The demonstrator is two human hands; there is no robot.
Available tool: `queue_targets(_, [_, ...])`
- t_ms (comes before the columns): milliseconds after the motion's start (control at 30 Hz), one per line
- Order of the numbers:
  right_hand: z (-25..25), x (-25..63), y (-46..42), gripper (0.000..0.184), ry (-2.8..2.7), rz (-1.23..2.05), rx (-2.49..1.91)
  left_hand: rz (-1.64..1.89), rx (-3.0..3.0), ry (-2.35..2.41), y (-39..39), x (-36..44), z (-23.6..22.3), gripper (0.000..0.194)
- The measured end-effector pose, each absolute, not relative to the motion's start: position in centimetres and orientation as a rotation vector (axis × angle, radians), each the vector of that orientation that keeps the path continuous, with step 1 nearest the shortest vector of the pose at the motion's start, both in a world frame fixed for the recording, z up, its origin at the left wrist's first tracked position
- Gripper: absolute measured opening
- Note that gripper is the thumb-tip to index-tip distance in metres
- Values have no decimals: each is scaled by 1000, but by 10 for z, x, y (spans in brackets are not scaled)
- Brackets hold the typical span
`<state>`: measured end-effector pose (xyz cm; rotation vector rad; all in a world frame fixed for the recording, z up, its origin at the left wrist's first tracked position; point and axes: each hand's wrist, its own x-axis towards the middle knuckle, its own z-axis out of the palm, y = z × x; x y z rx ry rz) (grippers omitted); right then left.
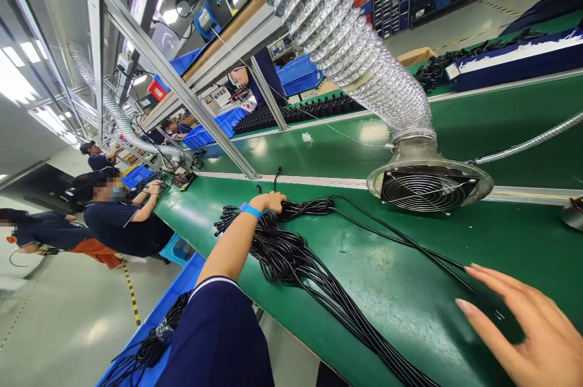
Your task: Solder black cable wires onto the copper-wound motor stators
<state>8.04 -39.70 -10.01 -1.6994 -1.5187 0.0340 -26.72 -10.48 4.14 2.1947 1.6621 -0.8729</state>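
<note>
At the far side of the green bench, my left hand (273, 202) is closed around one end of a coiled black cable (310, 208). Two strands of that cable stretch rightward across the bench to near my right hand (528, 320). The right hand's thumb and fingers are apart, with nothing held between them; its fingertips are close to the strands, and I cannot tell if they touch. Beneath my left forearm lies a thick bundle of black cables (285, 253), its connector ends at the left and its long strands running toward the bench's near edge.
A round fume extractor fan (426, 189) on a silver duct (364, 59) stands behind the cables. At lower left, a blue bin (122, 350) holds tied cables. A metal frame post (228, 147) rises from the bench. A co-worker (118, 214) sits farther left.
</note>
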Motion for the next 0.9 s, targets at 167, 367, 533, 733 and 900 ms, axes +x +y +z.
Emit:
queue_targets(167, [-89, 73, -352, 44, -1719, -90, -1851, -1067, 2304, 1612, -111, -281, 36, 46])
queue_targets(367, [-71, 85, -303, 24, -1923, 232, -1761, -1069, 2384, 1559, -115, -289, 36, 41])
queue_targets(533, [-69, 70, -323, 25, -2020, 470, -1621, -885, 2513, 1769, -112, -317, 58, 36])
queue_targets(733, [-68, 56, -340, 21, -2072, 587, -1551, -533, 2826, 1859, -133, -273, 90, 50])
queue_targets(900, [-60, 56, -342, 20, -2037, 526, -1624, 161, 3353, 987, -162, -153, 102, 46])
